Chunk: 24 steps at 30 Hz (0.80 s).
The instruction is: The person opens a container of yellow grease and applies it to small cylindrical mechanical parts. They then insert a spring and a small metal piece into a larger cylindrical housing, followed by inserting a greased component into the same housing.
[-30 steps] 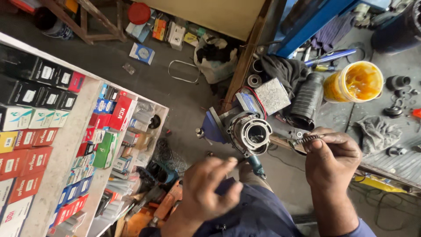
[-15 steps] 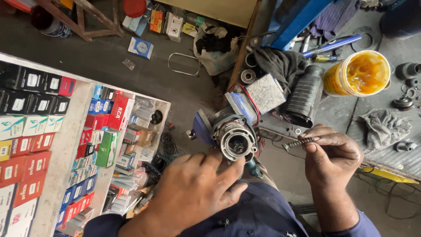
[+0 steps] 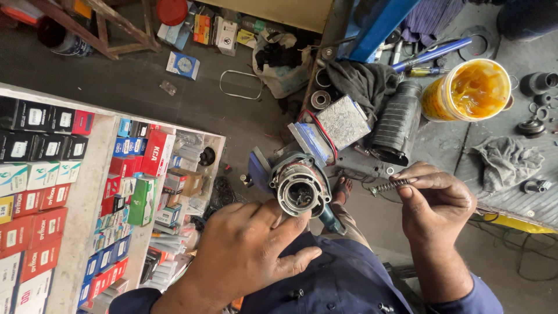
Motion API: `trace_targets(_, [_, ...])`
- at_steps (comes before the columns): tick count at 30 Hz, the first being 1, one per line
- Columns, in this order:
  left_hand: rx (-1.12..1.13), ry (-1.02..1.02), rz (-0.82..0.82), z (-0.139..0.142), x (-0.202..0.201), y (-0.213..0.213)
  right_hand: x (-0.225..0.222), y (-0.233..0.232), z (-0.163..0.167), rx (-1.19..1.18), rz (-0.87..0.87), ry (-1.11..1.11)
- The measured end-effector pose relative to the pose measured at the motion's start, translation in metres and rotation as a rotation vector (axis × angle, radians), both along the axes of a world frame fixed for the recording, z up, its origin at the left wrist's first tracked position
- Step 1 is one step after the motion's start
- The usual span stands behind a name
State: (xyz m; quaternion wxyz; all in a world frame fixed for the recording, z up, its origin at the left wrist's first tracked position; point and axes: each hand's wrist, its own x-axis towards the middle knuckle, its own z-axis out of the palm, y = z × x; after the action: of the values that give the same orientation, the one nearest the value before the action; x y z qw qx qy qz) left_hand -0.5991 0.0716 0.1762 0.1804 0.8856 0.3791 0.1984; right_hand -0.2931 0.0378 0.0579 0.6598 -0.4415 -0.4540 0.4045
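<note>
The left hand (image 3: 250,256) has come up since a second ago; its relaxed, ungripping fingers now touch the round metal housing (image 3: 299,189) from 7 o'clock. At 3 o'clock, the right hand (image 3: 436,203) pinches a small spring (image 3: 388,186).

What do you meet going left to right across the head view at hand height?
Shelf of coloured boxes → left hand → round metal housing → small coil spring → right hand → grey rag.
</note>
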Motion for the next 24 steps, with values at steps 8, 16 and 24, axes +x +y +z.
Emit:
trace_targets(8, [0.080,-0.030,-0.005,0.000,-0.008,-0.004,-0.010,-0.003,0.011,0.041,0.021,0.018])
trace_targets(16, [0.219,-0.062,0.002,-0.004,-0.028,-0.023,-0.048,-0.003,0.073,0.163,0.061,-0.404])
trace_targets(24, [0.248,-0.226,0.224,-0.014,-0.052,-0.062,-0.091,0.009,0.115,0.514,0.087,-1.002])
